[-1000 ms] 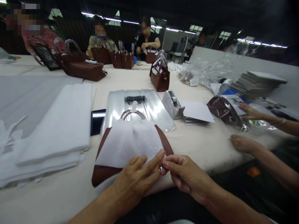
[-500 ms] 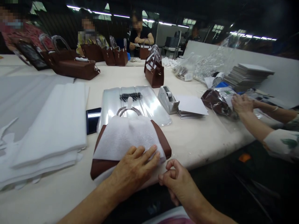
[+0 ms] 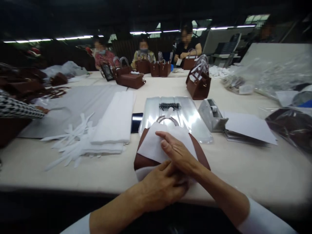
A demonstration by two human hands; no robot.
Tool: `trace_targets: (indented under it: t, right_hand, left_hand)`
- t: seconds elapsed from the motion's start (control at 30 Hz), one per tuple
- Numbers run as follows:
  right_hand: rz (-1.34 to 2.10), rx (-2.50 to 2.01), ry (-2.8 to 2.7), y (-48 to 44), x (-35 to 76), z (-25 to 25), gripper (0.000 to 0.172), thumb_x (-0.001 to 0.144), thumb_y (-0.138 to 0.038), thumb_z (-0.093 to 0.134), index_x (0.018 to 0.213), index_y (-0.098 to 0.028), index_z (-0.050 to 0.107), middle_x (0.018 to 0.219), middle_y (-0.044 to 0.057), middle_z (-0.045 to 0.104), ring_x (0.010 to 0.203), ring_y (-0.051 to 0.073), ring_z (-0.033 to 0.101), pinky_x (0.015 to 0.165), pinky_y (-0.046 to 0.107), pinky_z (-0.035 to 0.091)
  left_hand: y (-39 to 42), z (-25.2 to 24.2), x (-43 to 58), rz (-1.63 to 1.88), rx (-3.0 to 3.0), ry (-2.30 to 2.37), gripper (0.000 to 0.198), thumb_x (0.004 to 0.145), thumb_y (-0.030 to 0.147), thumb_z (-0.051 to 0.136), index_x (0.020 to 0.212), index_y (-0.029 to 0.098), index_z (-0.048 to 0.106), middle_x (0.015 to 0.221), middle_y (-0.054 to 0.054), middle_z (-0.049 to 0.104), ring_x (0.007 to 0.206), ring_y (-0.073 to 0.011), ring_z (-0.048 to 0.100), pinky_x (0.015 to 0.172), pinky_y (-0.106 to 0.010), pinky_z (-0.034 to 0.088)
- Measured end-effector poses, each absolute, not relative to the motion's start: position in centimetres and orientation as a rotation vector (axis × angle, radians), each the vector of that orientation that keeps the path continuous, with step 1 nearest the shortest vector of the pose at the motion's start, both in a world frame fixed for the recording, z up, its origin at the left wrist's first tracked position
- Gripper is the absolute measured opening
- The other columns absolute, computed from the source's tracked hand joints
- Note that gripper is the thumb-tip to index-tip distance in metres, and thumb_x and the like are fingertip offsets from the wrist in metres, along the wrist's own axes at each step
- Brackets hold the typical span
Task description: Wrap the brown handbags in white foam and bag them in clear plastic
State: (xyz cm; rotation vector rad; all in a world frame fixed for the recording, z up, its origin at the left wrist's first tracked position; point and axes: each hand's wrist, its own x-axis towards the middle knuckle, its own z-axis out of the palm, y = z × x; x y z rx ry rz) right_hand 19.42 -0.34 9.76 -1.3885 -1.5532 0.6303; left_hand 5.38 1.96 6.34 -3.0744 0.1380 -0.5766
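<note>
**A:** Head view, then. Where is the brown handbag (image 3: 143, 160)?

**B:** It lies flat on the worktop (image 3: 243, 169) at the near edge, with its handles (image 3: 165, 119) pointing to 12 o'clock. A white foam sheet (image 3: 152, 146) is draped over most of it.

**A:** And the hands?

**B:** The right hand (image 3: 177, 152) rests palm-down on the sheet, fingers straight and pressed together, pinching nothing. It crosses over the left hand (image 3: 161, 188), which lies at the bag's 6 o'clock edge. The left fingers run under the right wrist, so I cannot tell whether they grip the sheet.

**A:** What lies around the bag?

**B:** A stack of clear plastic bags (image 3: 185, 113) touches it at 12 o'clock. A dark phone (image 3: 136, 118) is at 11 o'clock, just beside a pile of folded white sheets (image 3: 117, 120). A tape dispenser (image 3: 212, 115) sits at 1 o'clock, with sheets of paper (image 3: 246, 125) next to it. An upright handbag (image 3: 198, 86) stands farther off, beyond the dispenser. Other people sit at the far end of the worktop.
</note>
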Motion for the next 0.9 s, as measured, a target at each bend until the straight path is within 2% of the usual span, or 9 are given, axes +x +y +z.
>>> trace_targets:
  t: [0.07, 0.17, 0.23, 0.37, 0.47, 0.53, 0.6, 0.73, 0.9]
  right_hand:
    - [0.517, -1.51, -1.699, 1.1, 18.4, 8.7, 0.062, 0.079, -0.053, 0.051, 0.129, -0.018, 0.041, 0.132, 0.011, 0.042, 0.123, 0.024, 0.037, 0.102, 0.042, 0.031]
    - [0.203, -1.645, -1.881, 1.4, 17.2, 7.3, 0.08, 0.07, -0.053, 0.061, 0.134, -0.013, 0.034, 0.141, 0.018, 0.024, 0.129, 0.032, 0.023, 0.102, 0.047, 0.029]
    - [0.024, -1.708, -1.987, 1.3, 16.6, 6.8, 0.069, 0.077, -0.044, 0.057, 0.134, -0.011, 0.035, 0.14, 0.02, 0.026, 0.129, 0.035, 0.021, 0.099, 0.05, 0.031]
    - [-0.298, -1.752, -2.112, 1.2, 15.6, 6.4, 0.038, 0.089, -0.022, 0.039, 0.123, -0.009, 0.049, 0.119, 0.019, 0.052, 0.119, 0.034, 0.039, 0.096, 0.051, 0.033]
    - [-0.439, -1.728, -2.078, 1.4, 15.4, 6.3, 0.037, 0.087, -0.008, 0.033, 0.119, -0.003, 0.051, 0.102, 0.017, 0.061, 0.099, 0.026, 0.055, 0.09, 0.04, 0.042]
    - [-0.451, -1.764, -2.01, 1.7, 15.4, 6.4, 0.038, 0.088, -0.011, 0.036, 0.124, -0.003, 0.047, 0.103, 0.016, 0.061, 0.091, 0.025, 0.058, 0.079, 0.037, 0.048]
    - [-0.392, -1.79, -1.994, 2.0, 15.6, 6.7, 0.037, 0.088, -0.018, 0.042, 0.123, -0.009, 0.048, 0.108, 0.014, 0.06, 0.092, 0.026, 0.058, 0.076, 0.038, 0.049]
    - [-0.197, -1.638, -1.873, 2.3, 15.9, 7.6, 0.024, 0.087, -0.016, 0.045, 0.106, -0.015, 0.06, 0.102, 0.008, 0.065, 0.098, 0.022, 0.059, 0.083, 0.034, 0.05]
    - [-0.306, -1.336, -1.829, 0.9, 15.6, 7.3, 0.026, 0.083, -0.009, 0.049, 0.107, -0.009, 0.06, 0.106, 0.011, 0.063, 0.1, 0.02, 0.059, 0.091, 0.032, 0.048]
  left_hand:
    - [1.8, 5.4, 2.8, -0.976, -2.985, -0.042, 0.015, 0.082, 0.014, 0.053, 0.095, 0.019, 0.058, 0.102, -0.003, 0.058, 0.107, -0.0188, 0.048, 0.098, -0.039, 0.036]
    - [1.9, 4.1, -0.7, -1.441, -2.731, -0.704, 0.032, 0.077, 0.017, 0.06, 0.108, 0.016, 0.051, 0.11, -0.009, 0.052, 0.109, -0.0227, 0.047, 0.095, -0.044, 0.039]
    - [2.3, 3.6, -1.9, -1.441, -2.699, -1.083, 0.035, 0.077, 0.023, 0.062, 0.108, 0.015, 0.05, 0.116, -0.013, 0.048, 0.113, -0.0253, 0.043, 0.094, -0.047, 0.04]
    - [3.4, 3.9, -1.9, -1.369, -2.936, -1.207, 0.005, 0.082, 0.021, 0.054, 0.081, 0.017, 0.052, 0.125, -0.011, 0.043, 0.119, -0.0235, 0.039, 0.098, -0.044, 0.038]
    - [4.2, 4.7, -1.5, -1.365, -3.124, -1.152, 0.007, 0.084, 0.019, 0.05, 0.078, 0.016, 0.051, 0.127, -0.011, 0.045, 0.12, -0.0215, 0.04, 0.099, -0.039, 0.038]
    - [4.9, 5.2, -1.2, -1.382, -3.211, -1.119, 0.007, 0.085, 0.02, 0.05, 0.08, 0.016, 0.051, 0.122, -0.01, 0.05, 0.116, -0.019, 0.045, 0.096, -0.035, 0.04]
    - [5.5, 5.7, -0.8, -1.428, -3.261, -1.099, 0.006, 0.086, 0.02, 0.049, 0.081, 0.017, 0.051, 0.112, -0.007, 0.056, 0.106, -0.0159, 0.051, 0.091, -0.031, 0.043]
    - [6.3, 6.1, 0.1, -1.462, -3.288, -1.211, 0.003, 0.084, 0.019, 0.052, 0.081, 0.018, 0.052, 0.1, -0.003, 0.056, 0.095, -0.0131, 0.054, 0.084, -0.026, 0.044]
    - [6.1, 5.7, 0.5, -1.411, -3.298, -1.381, 0.003, 0.08, 0.016, 0.055, 0.081, 0.018, 0.056, 0.117, -0.004, 0.047, 0.109, -0.0157, 0.047, 0.094, -0.027, 0.04]
